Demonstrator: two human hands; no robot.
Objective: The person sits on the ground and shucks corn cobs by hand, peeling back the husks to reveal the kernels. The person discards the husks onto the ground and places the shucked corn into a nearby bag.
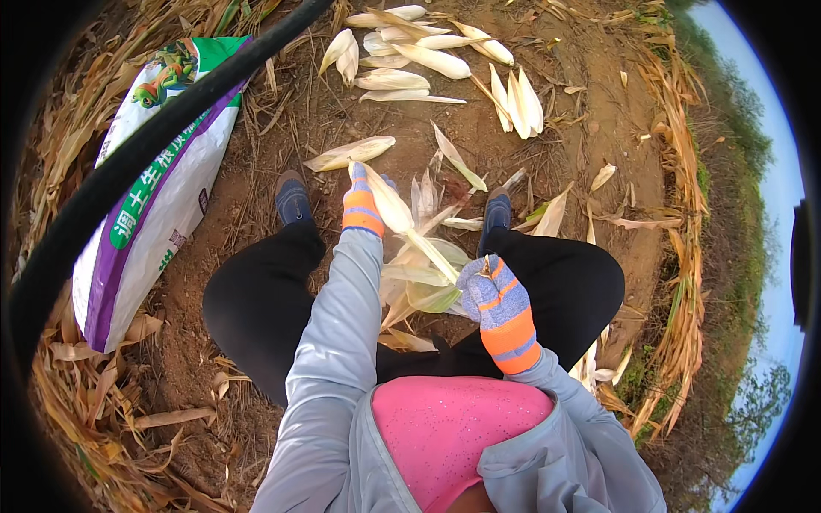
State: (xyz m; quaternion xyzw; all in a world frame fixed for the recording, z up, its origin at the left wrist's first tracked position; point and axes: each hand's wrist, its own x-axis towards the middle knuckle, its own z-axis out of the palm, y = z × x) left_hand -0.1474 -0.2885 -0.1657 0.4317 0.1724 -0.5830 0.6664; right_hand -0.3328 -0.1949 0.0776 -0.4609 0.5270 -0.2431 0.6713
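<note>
In gloves striped orange and grey-blue, both hands are on one corn ear in pale husk (pixel 392 208), held over the ground between my knees. My left hand (pixel 363 202) grips its upper part from the left. Lower right, my right hand (pixel 498 304) is closed around the stalk end or husk at the ear's base; the fingertips are partly hidden. Beneath the ear lie loose corn husks (pixel 426 272), some pale green. Just beyond my left hand rests another husk-covered ear (pixel 349 154) on the soil.
Several husk-covered corn ears (pixel 433 61) form a loose pile farther out. A printed white, green and purple woven sack (pixel 186 186) lies at the left. Dry corn stalks and leaves (pixel 683 256) line the right edge. My shoes (pixel 294 200) flank the husks.
</note>
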